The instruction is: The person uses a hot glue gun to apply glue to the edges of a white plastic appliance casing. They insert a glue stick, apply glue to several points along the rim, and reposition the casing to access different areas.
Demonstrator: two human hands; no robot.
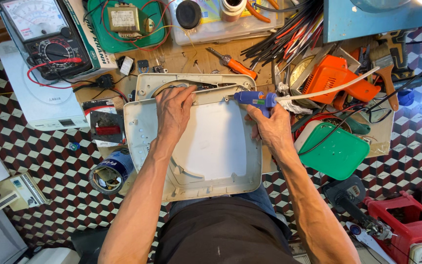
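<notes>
Off-white plastic forms the large, rounded-square housing panel (206, 146) that is seen in the centre of the frame, laid flat across a cluttered wooden workbench (181, 61) and reaching down toward the lower middle, above the person's lap. The left hand (173, 110) is pressed on the panel's upper edge, left of centre, with its fingers curled over the rim where dark wires are seen; nothing separate is pinched by it. A small blue hot-glue gun (256, 99) is held by the right hand (269, 128), just right of centre, with the fingers wrapped closed round its handle. The nozzle is pointed left at the panel's upper rim, very near it; whether it touches cannot be told. A long white glue stick (328, 90) is seen projecting from the back of the gun toward the upper right.

An analogue multimeter with red and black leads (45, 39) is placed in the upper left, and a green tray holding a small transformer (125, 22) lies beside it at the top. An orange-handled screwdriver (235, 64) is laid just above the panel. An orange plastic casing (330, 76) and a wooden-handled paintbrush (387, 73) occupy the upper right, and a green square lid (335, 151) lies at the right. A roll of tape with a blue label (111, 171) sits at the lower left of the panel.
</notes>
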